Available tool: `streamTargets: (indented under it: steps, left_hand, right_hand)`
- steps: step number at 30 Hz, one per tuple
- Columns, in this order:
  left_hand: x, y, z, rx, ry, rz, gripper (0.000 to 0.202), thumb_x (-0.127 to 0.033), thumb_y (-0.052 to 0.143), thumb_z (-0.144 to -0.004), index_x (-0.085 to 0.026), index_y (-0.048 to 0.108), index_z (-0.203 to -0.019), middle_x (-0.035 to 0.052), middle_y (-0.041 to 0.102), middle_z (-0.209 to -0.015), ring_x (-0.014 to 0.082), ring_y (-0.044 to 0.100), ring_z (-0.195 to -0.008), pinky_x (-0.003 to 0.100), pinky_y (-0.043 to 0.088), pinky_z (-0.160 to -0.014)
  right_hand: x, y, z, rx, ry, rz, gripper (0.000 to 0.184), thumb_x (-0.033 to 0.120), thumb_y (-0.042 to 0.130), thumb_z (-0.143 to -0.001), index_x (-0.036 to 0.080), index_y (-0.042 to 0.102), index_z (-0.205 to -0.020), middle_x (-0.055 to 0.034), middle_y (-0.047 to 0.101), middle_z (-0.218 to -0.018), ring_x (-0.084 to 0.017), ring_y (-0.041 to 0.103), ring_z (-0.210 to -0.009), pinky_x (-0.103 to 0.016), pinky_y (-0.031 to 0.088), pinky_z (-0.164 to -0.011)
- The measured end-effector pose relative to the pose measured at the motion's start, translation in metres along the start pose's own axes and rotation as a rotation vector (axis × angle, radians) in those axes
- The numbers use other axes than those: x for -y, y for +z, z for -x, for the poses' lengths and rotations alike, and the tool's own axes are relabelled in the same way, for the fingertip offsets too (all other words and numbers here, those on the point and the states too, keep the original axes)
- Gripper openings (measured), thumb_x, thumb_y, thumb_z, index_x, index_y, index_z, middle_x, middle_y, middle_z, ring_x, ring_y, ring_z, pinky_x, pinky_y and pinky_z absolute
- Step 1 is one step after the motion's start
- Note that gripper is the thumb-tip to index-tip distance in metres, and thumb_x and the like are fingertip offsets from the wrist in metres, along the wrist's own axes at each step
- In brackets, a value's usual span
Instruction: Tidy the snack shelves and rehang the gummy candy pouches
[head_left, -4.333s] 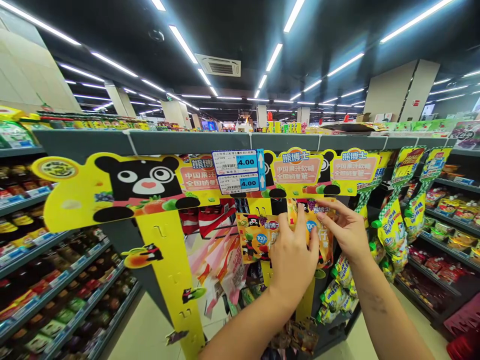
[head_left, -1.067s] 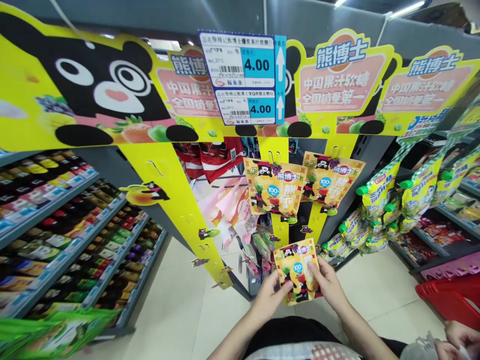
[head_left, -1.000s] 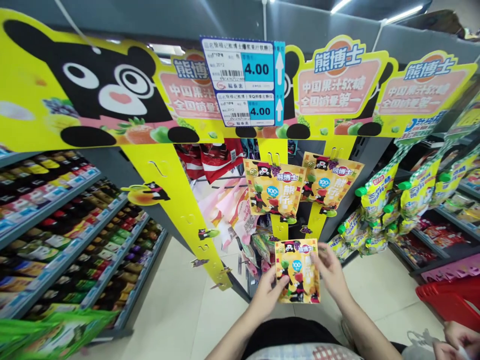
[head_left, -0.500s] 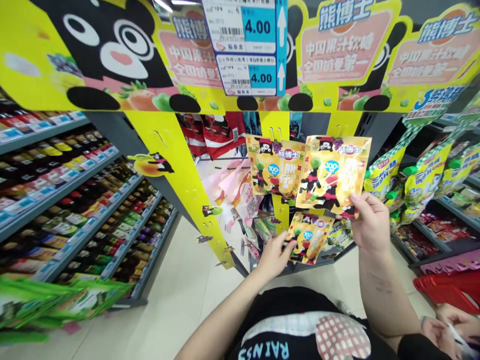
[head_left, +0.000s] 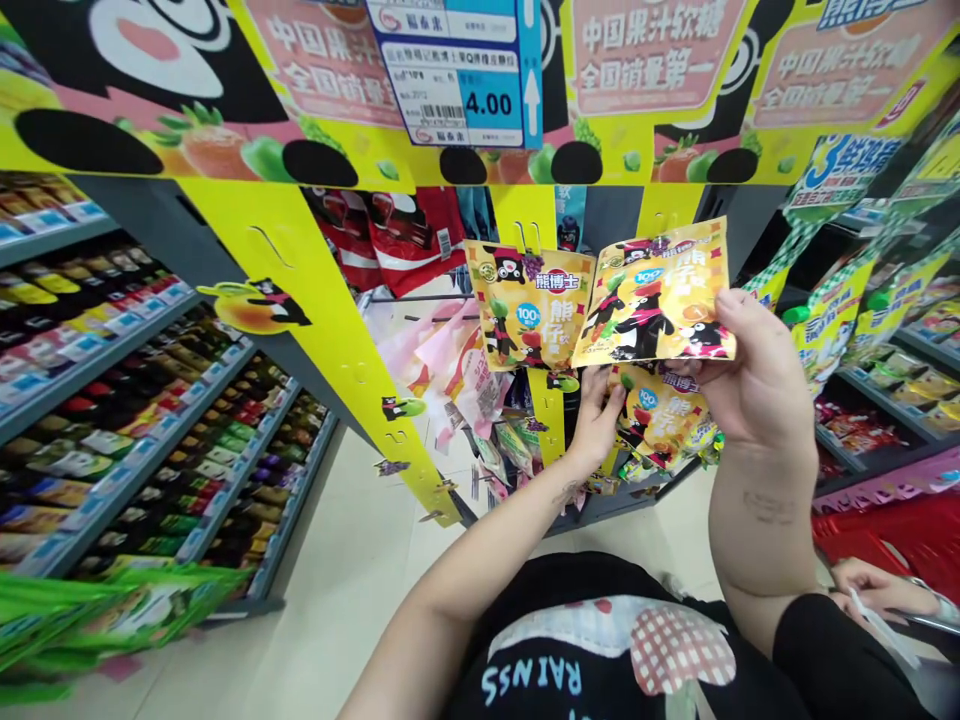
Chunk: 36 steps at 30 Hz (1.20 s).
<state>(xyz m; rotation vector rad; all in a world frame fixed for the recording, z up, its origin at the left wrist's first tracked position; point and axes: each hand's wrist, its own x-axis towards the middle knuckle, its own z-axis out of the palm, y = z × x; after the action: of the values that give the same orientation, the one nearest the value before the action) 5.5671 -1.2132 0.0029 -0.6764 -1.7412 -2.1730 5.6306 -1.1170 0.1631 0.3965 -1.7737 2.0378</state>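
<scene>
My right hand (head_left: pixel 757 370) grips a yellow gummy candy pouch (head_left: pixel 652 300) by its lower right corner, thumb on the front. The pouch is tilted, its top leaning away towards the rack. Just below and partly covered by it is another yellow candy pouch (head_left: pixel 660 415). My left hand (head_left: pixel 598 420) is closed at that lower pouch's left edge, its fingertips partly hidden below the upper pouch. A third pouch of the same kind (head_left: pixel 531 310) hangs to the left, under a metal hook, its right edge touching or overlapped by the one in my right hand.
A yellow display header (head_left: pixel 442 170) with a price card (head_left: pixel 457 95) spans the top. Red bags (head_left: pixel 416 240) and pink bags (head_left: pixel 450 365) hang behind on the left. Shelves of bottles (head_left: pixel 135 400) stand further left. At lower right are another person's hands (head_left: pixel 885 590) and something red (head_left: pixel 892 530).
The pouch in my right hand has tipped back and moved up. My left hand and the lower pouch have shifted up and right. The view has moved closer to the rack.
</scene>
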Motion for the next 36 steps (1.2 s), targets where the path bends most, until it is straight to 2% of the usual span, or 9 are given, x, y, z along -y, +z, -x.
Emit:
streamTargets:
  steps: [6,9,12,16,19,24,27,31,36]
  left_hand:
    - [0.016,0.015,-0.018,-0.045,-0.092,0.096,0.048,-0.060,0.052,-0.093,-0.015,0.066,-0.095,0.0107,0.068,-0.099,0.0238,0.062,-0.099,0.040,0.046,-0.099]
    - [0.009,0.009,-0.004,-0.051,-0.079,0.082,0.045,-0.058,0.054,-0.092,-0.015,0.066,-0.099,0.0116,0.069,-0.105,0.0252,0.061,-0.106,0.040,0.044,-0.102]
    - [-0.009,0.001,0.018,-0.036,-0.049,0.052,0.042,-0.053,0.057,-0.091,-0.016,0.065,-0.110,0.0117,0.066,-0.113,0.0248,0.059,-0.110,0.036,0.044,-0.102]
    - [-0.035,-0.008,0.041,0.011,-0.062,0.010,0.026,-0.042,0.054,-0.097,-0.018,0.063,-0.097,0.0065,0.060,-0.098,0.0190,0.055,-0.095,0.028,0.044,-0.089]
    - [-0.047,-0.013,0.045,0.033,-0.120,0.027,0.025,-0.039,0.054,-0.097,-0.018,0.057,-0.084,0.0036,0.053,-0.091,0.0160,0.051,-0.088,0.025,0.042,-0.083]
    - [-0.052,-0.023,0.041,0.049,-0.199,0.090,0.026,-0.040,0.056,-0.094,-0.016,0.059,-0.085,0.0045,0.058,-0.091,0.0169,0.054,-0.088,0.025,0.044,-0.081]
    - [-0.054,-0.027,0.041,0.037,-0.242,0.108,0.027,-0.041,0.057,-0.093,-0.015,0.060,-0.084,0.0033,0.059,-0.085,0.0153,0.053,-0.081,0.025,0.045,-0.077]
    - [-0.060,-0.024,0.043,0.015,-0.266,0.093,0.033,-0.047,0.060,-0.092,-0.015,0.061,-0.083,0.0026,0.058,-0.082,0.0142,0.052,-0.077,0.024,0.044,-0.074]
    - [-0.067,-0.013,0.043,-0.101,-0.172,0.032,0.032,-0.046,0.057,-0.094,-0.015,0.062,-0.087,0.0052,0.060,-0.092,0.0163,0.055,-0.088,0.025,0.046,-0.082]
  right_hand:
    - [0.000,-0.015,0.003,0.145,0.105,0.042,0.036,0.047,0.076,-0.081,0.018,0.057,-0.087,-0.0003,0.062,-0.075,-0.007,0.058,-0.058,-0.015,0.048,-0.051]
    - [0.009,-0.025,0.005,0.327,0.096,0.038,0.029,0.041,0.073,-0.084,0.018,0.062,-0.097,-0.0018,0.065,-0.078,-0.011,0.064,-0.065,-0.020,0.054,-0.059]
    - [0.017,-0.030,0.009,0.467,-0.002,0.203,0.024,0.028,0.069,-0.086,0.019,0.063,-0.108,-0.0039,0.067,-0.090,-0.014,0.067,-0.079,-0.022,0.056,-0.068]
    - [0.015,-0.025,0.015,0.358,-0.321,0.469,0.020,0.014,0.067,-0.085,0.019,0.063,-0.104,-0.0050,0.065,-0.102,-0.015,0.064,-0.098,-0.025,0.056,-0.085]
    - [0.006,-0.025,0.015,0.272,-0.418,0.492,0.014,0.012,0.067,-0.085,0.018,0.056,-0.092,-0.0049,0.065,-0.102,-0.015,0.063,-0.101,-0.028,0.053,-0.092]
    - [-0.010,-0.049,0.006,0.165,-0.236,0.300,0.031,0.022,0.077,-0.081,0.018,0.047,-0.086,-0.0030,0.063,-0.100,-0.013,0.064,-0.095,-0.024,0.057,-0.084]
    - [-0.024,-0.056,-0.001,0.260,-0.060,0.223,0.035,0.031,0.078,-0.082,0.019,0.052,-0.102,-0.0048,0.063,-0.113,-0.015,0.065,-0.105,-0.027,0.057,-0.092]
    - [-0.045,-0.038,-0.001,0.340,0.062,0.096,0.046,0.042,0.073,-0.086,0.022,0.048,-0.119,-0.0073,0.062,-0.123,-0.017,0.063,-0.114,-0.029,0.057,-0.096]
    - [-0.059,-0.019,0.007,0.129,0.099,-0.044,0.059,0.049,0.076,-0.081,0.027,0.032,-0.113,-0.0016,0.068,-0.099,-0.018,0.070,-0.087,-0.029,0.061,-0.071]
